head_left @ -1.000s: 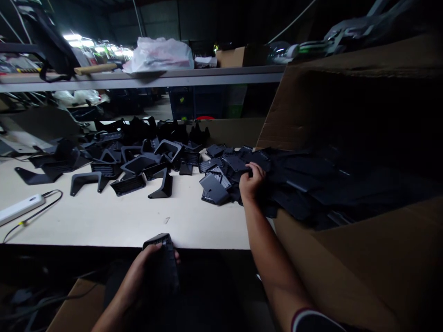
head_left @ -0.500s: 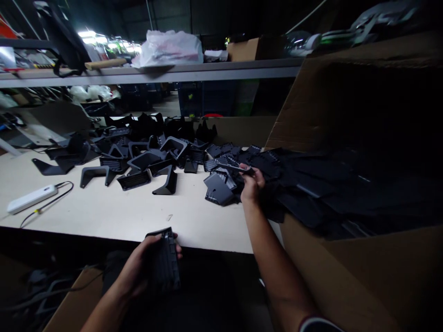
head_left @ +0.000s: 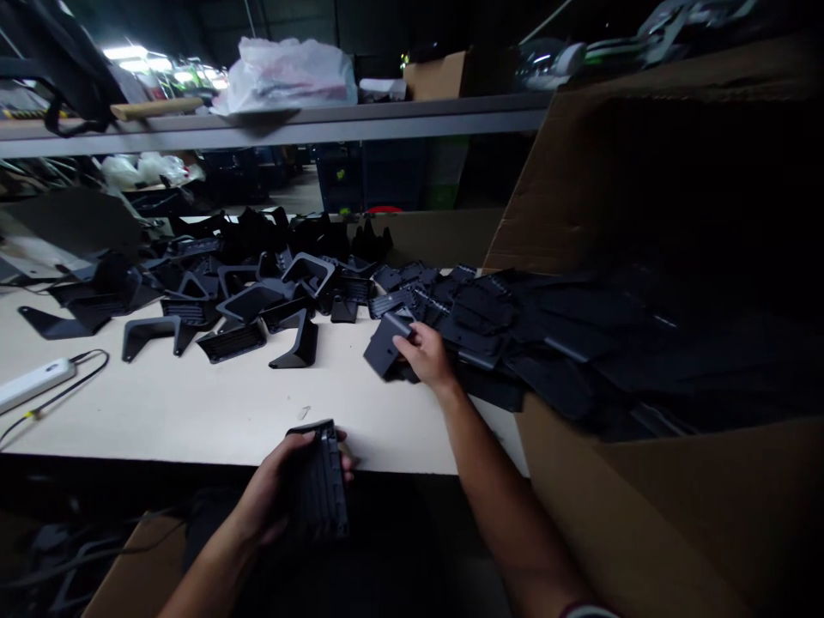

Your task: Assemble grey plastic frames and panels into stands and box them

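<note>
Left hand (head_left: 274,489), fingers closed around a stack of black ribbed parts (head_left: 320,481), right hand (head_left: 425,354), fingers gripping a black plastic bracket (head_left: 384,345), loose black parts (head_left: 476,318) just beyond the fingers, on the surface (head_left: 193,412)

a stack of ribbed black plastic brackets (head_left: 318,481) is standing on end, while a single matching bracket (head_left: 384,345) is leaning tilted on one edge.

Dim scene, glare from distant ceiling lights (head_left: 138,58), bowed edges.
</note>
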Tool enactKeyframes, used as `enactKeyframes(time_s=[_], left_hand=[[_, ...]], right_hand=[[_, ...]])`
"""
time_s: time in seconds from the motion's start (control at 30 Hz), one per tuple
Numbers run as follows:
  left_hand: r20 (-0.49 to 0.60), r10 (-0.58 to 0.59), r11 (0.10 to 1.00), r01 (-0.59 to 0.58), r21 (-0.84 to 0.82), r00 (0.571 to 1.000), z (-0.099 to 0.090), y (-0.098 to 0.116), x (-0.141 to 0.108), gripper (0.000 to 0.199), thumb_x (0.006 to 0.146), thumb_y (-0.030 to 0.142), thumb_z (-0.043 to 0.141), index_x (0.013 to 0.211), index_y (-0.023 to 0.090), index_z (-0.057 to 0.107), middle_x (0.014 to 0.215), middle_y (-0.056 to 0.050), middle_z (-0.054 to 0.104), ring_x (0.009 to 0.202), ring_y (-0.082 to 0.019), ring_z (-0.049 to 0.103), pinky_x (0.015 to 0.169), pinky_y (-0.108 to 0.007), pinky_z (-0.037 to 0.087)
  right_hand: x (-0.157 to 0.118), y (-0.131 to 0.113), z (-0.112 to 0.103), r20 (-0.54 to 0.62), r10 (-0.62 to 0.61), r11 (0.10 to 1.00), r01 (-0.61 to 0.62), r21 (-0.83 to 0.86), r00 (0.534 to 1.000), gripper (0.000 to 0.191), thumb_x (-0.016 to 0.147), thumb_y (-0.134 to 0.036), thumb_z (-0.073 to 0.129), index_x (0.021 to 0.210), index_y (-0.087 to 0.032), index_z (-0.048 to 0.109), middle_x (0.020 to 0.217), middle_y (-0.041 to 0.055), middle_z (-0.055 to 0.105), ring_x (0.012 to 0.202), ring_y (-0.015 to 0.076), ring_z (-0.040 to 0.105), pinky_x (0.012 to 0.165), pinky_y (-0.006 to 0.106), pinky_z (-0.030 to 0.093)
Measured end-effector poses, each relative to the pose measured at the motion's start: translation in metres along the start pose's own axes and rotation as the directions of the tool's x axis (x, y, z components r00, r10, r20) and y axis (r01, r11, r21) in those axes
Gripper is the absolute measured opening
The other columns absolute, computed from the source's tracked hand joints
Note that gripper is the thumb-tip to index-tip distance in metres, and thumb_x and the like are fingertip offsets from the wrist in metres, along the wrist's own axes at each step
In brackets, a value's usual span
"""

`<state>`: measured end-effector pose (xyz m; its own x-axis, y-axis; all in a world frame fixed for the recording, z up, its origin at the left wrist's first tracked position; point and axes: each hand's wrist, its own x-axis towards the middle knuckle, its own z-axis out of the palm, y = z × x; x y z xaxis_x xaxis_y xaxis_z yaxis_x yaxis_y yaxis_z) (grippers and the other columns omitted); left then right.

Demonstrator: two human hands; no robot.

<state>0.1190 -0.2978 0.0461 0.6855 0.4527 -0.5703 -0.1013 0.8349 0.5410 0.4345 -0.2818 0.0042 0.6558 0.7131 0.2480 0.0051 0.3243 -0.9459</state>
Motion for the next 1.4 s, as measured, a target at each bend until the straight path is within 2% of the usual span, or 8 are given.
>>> enactKeyframes(time_s=[0.2,0.37,0.57,0.87,0.97,1.17,1.27,1.4], left_hand=[[-0.047,-0.032,0.999,0.031,-0.030,0.998,0.003,-0.001,0.009,0.035,0.091,0.033,0.066,0.112,0.006,0.075,0.097,-0.024,0.079,0.087,-0.031,0.078,0.085,-0.041,0.059],[-0.070,-0.013,0.999,0.010,-0.032,0.997,0.002,-0.001,0.012,0.034,0.092,0.033,0.065,0.109,0.005,0.076,0.097,-0.023,0.079,0.089,-0.032,0.078,0.087,-0.042,0.059],[-0.018,0.014,1.000,-0.014,0.005,1.000,0.002,0.007,0.005,0.048,0.093,0.040,0.064,0.126,0.006,0.073,0.102,-0.023,0.079,0.092,-0.033,0.076,0.089,-0.043,0.059],[0.063,0.073,0.988,-0.064,-0.138,0.995,-0.002,0.005,-0.001,0.056,0.097,0.049,0.055,0.130,0.007,0.072,0.099,-0.021,0.076,0.087,-0.031,0.074,0.083,-0.043,0.059],[0.081,0.121,0.979,-0.106,-0.171,0.989,-0.008,0.004,-0.007,0.059,0.096,0.052,0.056,0.132,0.007,0.071,0.098,-0.020,0.076,0.085,-0.029,0.074,0.082,-0.041,0.059],[0.096,0.145,0.980,-0.130,-0.149,0.985,-0.023,0.004,-0.023,0.055,0.097,0.049,0.056,0.130,0.008,0.072,0.096,-0.019,0.076,0.083,-0.028,0.073,0.081,-0.040,0.059],[0.101,0.114,0.988,-0.102,-0.119,0.988,-0.031,0.005,-0.029,0.055,0.099,0.048,0.052,0.131,0.008,0.071,0.097,-0.020,0.076,0.084,-0.029,0.073,0.082,-0.043,0.058],[0.117,0.108,0.988,-0.094,-0.121,0.987,-0.038,0.006,-0.032,0.054,0.100,0.047,0.052,0.131,0.007,0.071,0.098,-0.021,0.076,0.084,-0.029,0.074,0.081,-0.042,0.059]], right_hand=[[0.008,0.002,-0.011,-0.198,-0.173,0.980,0.148,-0.135,0.965,0.028,0.084,-0.042,0.077,0.097,-0.022,0.062,0.086,0.0033,0.070,0.080,0.0213,0.066,0.077,0.033,0.057],[0.000,0.009,-0.003,-0.112,-0.155,0.986,0.148,-0.071,0.982,0.028,0.087,-0.045,0.075,0.099,-0.023,0.062,0.091,0.0047,0.073,0.082,0.0224,0.070,0.077,0.035,0.059],[-0.006,0.011,-0.003,0.008,-0.098,0.995,0.098,0.034,0.995,0.031,0.087,-0.045,0.077,0.105,-0.023,0.066,0.101,0.0064,0.078,0.092,0.0249,0.075,0.089,0.040,0.061],[-0.003,0.006,-0.011,0.022,-0.027,0.969,0.021,0.247,0.999,0.036,0.086,-0.041,0.077,0.116,-0.025,0.064,0.114,0.0063,0.075,0.100,0.0254,0.074,0.087,0.044,0.064],[-0.005,-0.001,-0.018,0.101,0.061,0.946,-0.090,0.311,0.993,0.039,0.085,-0.040,0.078,0.120,-0.029,0.065,0.117,0.0037,0.074,0.099,0.0246,0.073,0.080,0.041,0.065],[-0.013,-0.016,-0.033,0.428,0.157,0.986,-0.164,-0.020,0.890,0.032,0.074,-0.036,0.090,0.099,-0.019,0.077,0.089,0.0047,0.077,0.077,0.0225,0.073,0.068,0.033,0.063],[-0.004,-0.017,-0.037,0.352,0.124,0.992,-0.109,-0.060,0.928,0.034,0.071,-0.031,0.092,0.099,-0.018,0.078,0.088,0.0054,0.078,0.076,0.0219,0.073,0.065,0.031,0.063],[0.018,-0.006,-0.035,0.118,-0.007,0.998,0.014,-0.058,0.993,0.034,0.070,-0.035,0.092,0.092,-0.019,0.073,0.085,0.0014,0.075,0.073,0.0178,0.070,0.061,0.027,0.062]])
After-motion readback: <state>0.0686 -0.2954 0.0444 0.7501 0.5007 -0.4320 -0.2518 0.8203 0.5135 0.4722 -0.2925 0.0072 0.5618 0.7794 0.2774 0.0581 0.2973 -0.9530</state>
